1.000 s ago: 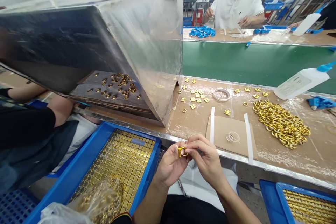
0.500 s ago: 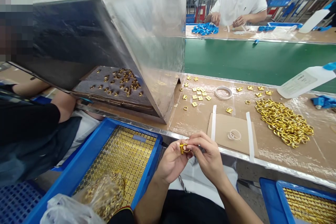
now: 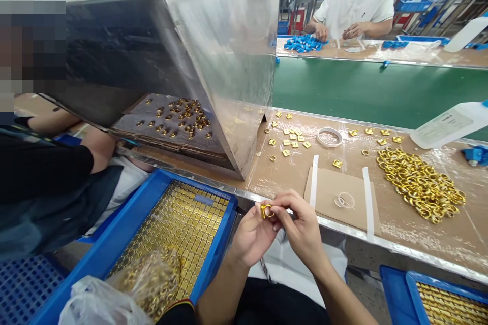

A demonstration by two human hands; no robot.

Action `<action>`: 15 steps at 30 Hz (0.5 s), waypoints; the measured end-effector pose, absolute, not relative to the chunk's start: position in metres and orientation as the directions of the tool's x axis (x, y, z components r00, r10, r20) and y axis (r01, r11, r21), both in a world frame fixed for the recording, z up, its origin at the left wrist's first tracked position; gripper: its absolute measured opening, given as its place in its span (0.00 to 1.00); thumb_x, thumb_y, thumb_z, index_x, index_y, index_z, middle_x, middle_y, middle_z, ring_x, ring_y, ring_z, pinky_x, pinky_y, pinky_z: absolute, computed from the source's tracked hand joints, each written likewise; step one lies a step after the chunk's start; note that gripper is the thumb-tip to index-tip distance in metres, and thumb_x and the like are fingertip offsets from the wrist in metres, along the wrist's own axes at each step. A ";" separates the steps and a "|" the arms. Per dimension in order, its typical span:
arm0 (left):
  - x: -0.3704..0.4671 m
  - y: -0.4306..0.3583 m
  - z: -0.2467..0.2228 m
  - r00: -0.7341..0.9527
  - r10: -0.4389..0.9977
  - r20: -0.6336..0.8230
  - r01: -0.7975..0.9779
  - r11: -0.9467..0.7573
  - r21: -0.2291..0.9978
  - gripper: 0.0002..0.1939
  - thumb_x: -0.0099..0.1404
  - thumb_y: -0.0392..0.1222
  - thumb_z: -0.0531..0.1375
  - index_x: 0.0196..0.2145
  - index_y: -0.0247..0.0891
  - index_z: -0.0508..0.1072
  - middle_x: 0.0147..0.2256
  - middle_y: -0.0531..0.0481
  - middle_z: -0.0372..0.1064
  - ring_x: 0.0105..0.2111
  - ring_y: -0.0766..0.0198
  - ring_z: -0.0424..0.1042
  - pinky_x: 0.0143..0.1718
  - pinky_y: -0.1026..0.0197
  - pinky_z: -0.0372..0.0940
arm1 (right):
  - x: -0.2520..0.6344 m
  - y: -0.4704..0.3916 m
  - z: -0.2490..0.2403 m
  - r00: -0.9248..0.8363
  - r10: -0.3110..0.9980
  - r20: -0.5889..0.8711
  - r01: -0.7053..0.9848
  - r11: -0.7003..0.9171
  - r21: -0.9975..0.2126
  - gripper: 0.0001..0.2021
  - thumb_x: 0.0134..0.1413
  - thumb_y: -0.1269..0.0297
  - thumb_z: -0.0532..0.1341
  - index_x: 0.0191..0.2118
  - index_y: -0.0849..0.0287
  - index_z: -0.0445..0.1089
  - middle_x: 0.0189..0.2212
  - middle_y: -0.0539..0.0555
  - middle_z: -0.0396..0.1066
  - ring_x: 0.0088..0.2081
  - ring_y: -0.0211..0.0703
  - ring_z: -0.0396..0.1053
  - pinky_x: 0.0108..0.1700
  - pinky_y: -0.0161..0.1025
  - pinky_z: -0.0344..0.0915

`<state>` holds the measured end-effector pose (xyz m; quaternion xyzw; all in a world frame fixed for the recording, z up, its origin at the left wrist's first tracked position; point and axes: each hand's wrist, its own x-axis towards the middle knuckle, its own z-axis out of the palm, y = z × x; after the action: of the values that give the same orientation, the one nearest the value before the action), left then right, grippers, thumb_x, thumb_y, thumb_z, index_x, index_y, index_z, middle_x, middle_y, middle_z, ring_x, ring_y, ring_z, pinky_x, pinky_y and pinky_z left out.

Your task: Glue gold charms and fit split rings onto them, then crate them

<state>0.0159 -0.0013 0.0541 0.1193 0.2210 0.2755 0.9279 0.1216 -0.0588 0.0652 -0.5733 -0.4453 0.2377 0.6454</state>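
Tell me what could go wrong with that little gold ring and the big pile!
The gold ring is pinched by the fingers of both the left hand and the right hand, off the table, so a slip might drop it toward the lap. The pile of gold rings lies loose on the table, so a bump could scatter it.

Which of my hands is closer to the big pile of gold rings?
Right. Your right hand is left of the pile of gold rings, on your side of it; your left hand is farther left.
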 end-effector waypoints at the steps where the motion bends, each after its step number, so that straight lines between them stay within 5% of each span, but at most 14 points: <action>1: 0.016 0.000 0.054 0.747 0.561 -0.358 -0.457 0.823 0.337 0.16 0.56 0.47 0.74 0.26 0.33 0.75 0.27 0.53 0.64 0.29 0.66 0.62 0.32 0.63 0.59 | 0.121 -0.058 0.064 0.500 0.816 0.289 0.197 0.218 -0.956 0.07 0.63 0.66 0.62 0.33 0.56 0.77 0.30 0.53 0.74 0.29 0.40 0.72 0.23 0.32 0.69; 15: 0.021 0.007 0.055 0.724 0.512 -0.462 -0.458 0.858 0.232 0.12 0.66 0.36 0.66 0.25 0.33 0.73 0.27 0.53 0.66 0.29 0.67 0.65 0.31 0.64 0.59 | 0.119 -0.055 0.057 0.509 0.786 0.350 0.335 0.194 -0.922 0.06 0.65 0.67 0.60 0.35 0.55 0.72 0.31 0.53 0.74 0.32 0.43 0.72 0.35 0.39 0.71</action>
<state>0.0209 0.0074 0.0546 0.0510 0.2635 0.2616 0.9271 0.1185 -0.0553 0.0571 -0.6082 -0.4610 0.1820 0.6200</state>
